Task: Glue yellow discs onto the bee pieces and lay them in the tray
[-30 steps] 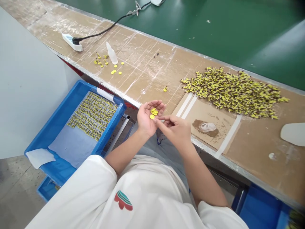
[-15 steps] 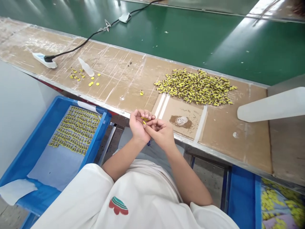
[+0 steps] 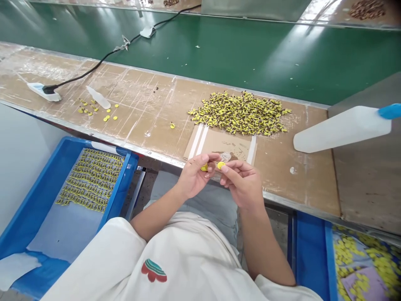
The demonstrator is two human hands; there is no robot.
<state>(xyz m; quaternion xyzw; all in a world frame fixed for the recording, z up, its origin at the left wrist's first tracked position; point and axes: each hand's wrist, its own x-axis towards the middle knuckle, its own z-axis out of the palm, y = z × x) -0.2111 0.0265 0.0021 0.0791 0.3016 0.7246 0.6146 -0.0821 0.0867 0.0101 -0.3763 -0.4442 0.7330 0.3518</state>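
Between thumb and fingertips, my right hand [image 3: 246, 184] pinches a small round yellow disc [image 3: 221, 165]. My left hand [image 3: 196, 174], its fingers curled, holds yellow discs [image 3: 204, 167] beside it; how many is hidden. Both hands are close together over the table's front edge. Just behind them lies a clear lump [image 3: 224, 156] on a wet patch of the cardboard, partly covered by my fingers. Farther back spreads a big pile of small yellow-and-dark pieces [image 3: 241, 113].
On the left, a blue tray [image 3: 37, 196] holds rows of yellow-and-dark pieces. Loose discs [image 3: 106, 118] lie near a small dropper bottle [image 3: 98, 98] and a power strip [image 3: 44, 92]. A white bottle [image 3: 338, 129] lies right. Yellow discs [image 3: 351, 251] fill a lower-right tray.
My hands have moved up and to the right, over the table edge. My right hand has drawn away from the left palm with a yellow disc in its fingertips. The view has shifted slightly.
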